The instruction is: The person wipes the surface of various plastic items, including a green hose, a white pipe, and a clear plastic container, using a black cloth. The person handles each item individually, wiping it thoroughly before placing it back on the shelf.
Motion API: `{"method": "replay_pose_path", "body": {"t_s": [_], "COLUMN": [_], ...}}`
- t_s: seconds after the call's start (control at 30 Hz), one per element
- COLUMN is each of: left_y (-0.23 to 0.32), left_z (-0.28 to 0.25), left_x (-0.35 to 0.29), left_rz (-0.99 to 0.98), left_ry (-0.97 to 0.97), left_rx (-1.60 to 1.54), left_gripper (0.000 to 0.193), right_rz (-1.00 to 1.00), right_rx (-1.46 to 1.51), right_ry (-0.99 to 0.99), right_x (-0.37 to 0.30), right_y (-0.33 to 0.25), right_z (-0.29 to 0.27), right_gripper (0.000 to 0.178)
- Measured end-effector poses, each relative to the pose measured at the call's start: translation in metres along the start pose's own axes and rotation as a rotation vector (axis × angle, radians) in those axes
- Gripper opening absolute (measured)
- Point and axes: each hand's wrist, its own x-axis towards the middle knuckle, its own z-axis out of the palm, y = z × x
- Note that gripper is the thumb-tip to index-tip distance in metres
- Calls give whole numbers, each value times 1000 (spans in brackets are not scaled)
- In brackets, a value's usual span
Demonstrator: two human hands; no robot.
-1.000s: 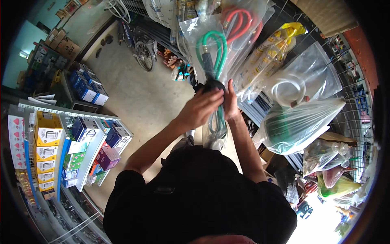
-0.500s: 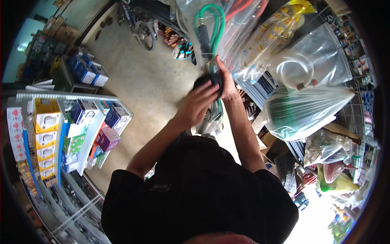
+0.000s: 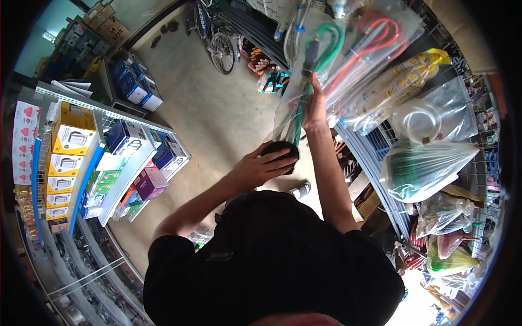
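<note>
A clear plastic bag point(image 3: 283, 113) with a green hose point(image 3: 331, 46) inside hangs in front of me, upper middle. My right hand point(image 3: 315, 113) grips it from the right side, thumb pointing up along the bag, just below a dark fitting point(image 3: 311, 56). Lower down, my left hand point(image 3: 260, 169) is closed over a black rounded thing point(image 3: 284, 148), whose kind I cannot make out. That thing touches the lower part of the bag. Close to the right of this bag hangs another with a red hose point(image 3: 380, 24).
To the right hang a yellow-printed plastic package point(image 3: 391, 87), a coiled clear tube point(image 3: 417, 124) and a bagged green roll point(image 3: 416, 174). At left, shelves hold yellow-and-white boxes point(image 3: 74, 136). A bicycle point(image 3: 220, 49) stands on the concrete floor point(image 3: 206, 103) at the far side.
My left hand and the black thing have moved down the bag toward me, away from my right hand. My right hand still grips the bag. The whole view has shifted slightly.
</note>
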Motion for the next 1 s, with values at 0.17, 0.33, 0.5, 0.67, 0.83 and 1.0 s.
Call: {"method": "replay_pose_path", "body": {"t_s": [0.17,0.33,0.5,0.67,0.83,1.0], "left_y": [-58,-78,-134,-195,-192,-124], "left_z": [-33,-63,-57,-82,-36,-42], "left_x": [-43,-87,-135,-5,29,-37], "left_rz": [-163,16,-513,-810,-541,-482], "left_ry": [173,-36,345,882,689,292], "left_rx": [-75,-100,-525,-1289,-806,-685], "left_gripper": [45,44,35,40,41,38], "right_rz": [-85,-53,-34,93,-37,55], "right_rx": [143,3,95,-10,-52,97], "right_ry": [140,188,2,-160,-15,-111], "right_x": [24,29,23,2,-3,-5], "right_y": [51,88,108,130,129,124], "right_z": [29,55,62,93,125,83], "right_gripper": [55,62,58,58,58,66]}}
